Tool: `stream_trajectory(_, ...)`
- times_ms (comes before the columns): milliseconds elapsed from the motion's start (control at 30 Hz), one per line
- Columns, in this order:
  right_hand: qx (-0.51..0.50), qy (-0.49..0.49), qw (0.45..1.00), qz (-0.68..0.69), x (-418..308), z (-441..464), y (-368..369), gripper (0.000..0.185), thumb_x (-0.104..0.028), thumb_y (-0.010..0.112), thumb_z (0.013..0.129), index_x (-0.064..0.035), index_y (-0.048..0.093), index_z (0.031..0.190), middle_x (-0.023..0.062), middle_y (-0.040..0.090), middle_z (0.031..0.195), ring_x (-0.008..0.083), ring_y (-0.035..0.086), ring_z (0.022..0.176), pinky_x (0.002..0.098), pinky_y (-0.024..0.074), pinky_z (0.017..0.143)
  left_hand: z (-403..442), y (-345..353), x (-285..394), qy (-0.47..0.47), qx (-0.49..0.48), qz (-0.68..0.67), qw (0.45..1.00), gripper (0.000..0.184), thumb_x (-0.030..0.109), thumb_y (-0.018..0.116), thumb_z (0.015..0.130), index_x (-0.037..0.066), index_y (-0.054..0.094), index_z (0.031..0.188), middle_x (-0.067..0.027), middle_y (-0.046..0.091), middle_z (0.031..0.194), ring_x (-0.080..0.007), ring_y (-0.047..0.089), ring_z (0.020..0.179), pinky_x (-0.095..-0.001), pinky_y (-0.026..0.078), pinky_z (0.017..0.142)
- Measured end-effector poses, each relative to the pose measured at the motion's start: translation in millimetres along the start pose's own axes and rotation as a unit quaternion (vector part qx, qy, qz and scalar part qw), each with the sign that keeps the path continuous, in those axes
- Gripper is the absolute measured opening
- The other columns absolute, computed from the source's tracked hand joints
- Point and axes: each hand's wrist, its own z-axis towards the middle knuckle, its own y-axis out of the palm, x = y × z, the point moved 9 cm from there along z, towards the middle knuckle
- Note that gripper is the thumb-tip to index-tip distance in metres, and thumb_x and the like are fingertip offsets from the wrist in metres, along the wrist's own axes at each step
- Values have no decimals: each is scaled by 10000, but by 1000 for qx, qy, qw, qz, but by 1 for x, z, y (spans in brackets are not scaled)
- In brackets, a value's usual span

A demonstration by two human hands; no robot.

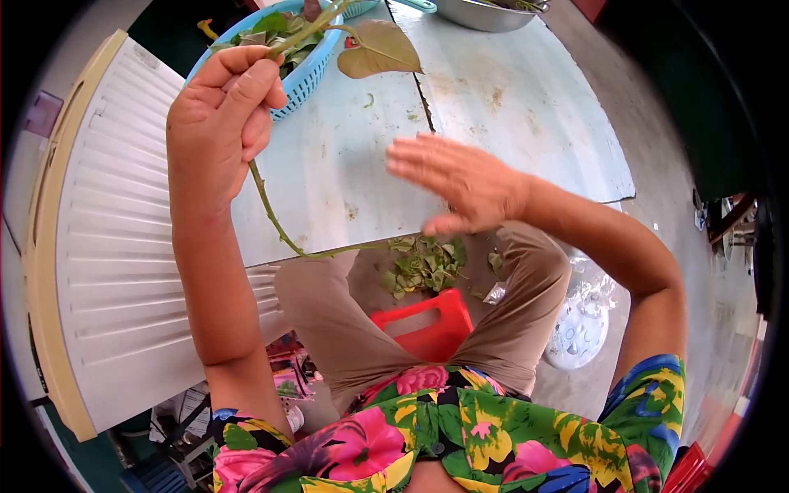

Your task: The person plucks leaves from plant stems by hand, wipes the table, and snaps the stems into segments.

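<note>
My left hand [226, 115] is raised at the upper left, its fingers pinched round a long green leafy vine stem [269, 209]. From the upper part of that stem hangs a broad heart-shaped leaf [378, 51], brownish green. The lower part of the stem curves down past the table's front edge towards my lap. My right hand [460, 181], slightly smeared by motion, hovers above the table with fingers stretched out and nothing in it. Behind my left hand stands a blue plastic basket [304, 82] with green leaves [267, 31] in it.
The worn pale table [526, 107] has a dark seam across it. A metal basin [485, 18] stands at its far edge. Below, a leaf pile [423, 264] lies on the floor, near a red plastic stool [444, 324] between my legs. A ribbed white panel [115, 205] is at the left.
</note>
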Motion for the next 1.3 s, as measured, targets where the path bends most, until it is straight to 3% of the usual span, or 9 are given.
stream_trajectory(67,44,52,994,-81,74,31,6,769,-576,379,807,20,271,1281,195,325,1295,307,317,1204,378,242,1012,1,-3,-4,-4,9,4,1000,131,72,527,834,-11,548,934,-54,551,675,0,345,411,-140,251,352)
stream_trajectory(100,-75,168,982,-44,111,48,16,768,-611,353,798,-10,297,1273,195,360,1259,312,350,1168,363,266,995,1,-6,-8,-11,13,-5,1000,129,67,524,834,-12,548,934,-58,552,676,-1,347,411,-142,254,351)
stream_trajectory(167,45,117,990,-58,159,78,16,734,-624,356,788,-60,332,1256,170,380,1245,302,356,1154,367,276,987,3,-13,-15,-25,17,-15,999,127,53,514,832,-20,545,931,-66,551,675,-4,343,407,-146,254,350)
stream_trajectory(333,-63,247,962,-99,196,103,61,756,-619,363,784,-31,328,1258,174,350,1277,298,305,1198,378,260,997,5,-31,-30,-14,18,-19,1000,139,56,506,834,-30,546,935,-58,539,657,-4,329,398,-147,241,347)
stream_trajectory(400,-179,204,960,-60,162,90,70,813,-627,352,783,16,284,1277,197,295,1317,328,251,1235,383,228,1016,3,-33,-29,-4,23,-23,999,136,56,508,835,-25,550,935,-53,539,658,-2,330,397,-149,244,347)
stream_trajectory(600,-163,-16,986,-44,-10,42,62,924,-670,292,766,61,145,1310,229,129,1376,293,96,1300,372,59,1067,-10,-36,-11,-1,28,-46,999,126,67,518,834,-12,561,923,-46,543,666,3,339,410,-146,249,353)
stream_trajectory(933,-114,-113,977,138,-100,-7,57,660,-409,588,729,13,391,1197,186,341,1277,290,321,1206,391,256,1011,-30,-28,4,-2,20,-42,999,122,74,522,832,-8,560,913,-44,546,677,8,338,420,-147,241,361)
stream_trajectory(1167,151,118,981,39,65,80,4,416,-331,478,847,-21,458,1124,142,474,1127,313,445,1033,367,370,882,-29,-35,0,-32,43,-39,998,111,79,516,833,-5,558,892,-38,533,652,7,334,412,-144,229,352)
stream_trajectory(1300,47,223,973,-38,137,115,62,644,-530,364,829,-24,380,1228,178,365,1260,327,292,1198,399,236,996,-29,-35,-24,-85,44,-103,990,127,90,496,851,-5,560,905,-20,497,616,0,309,404,-150,215,348)
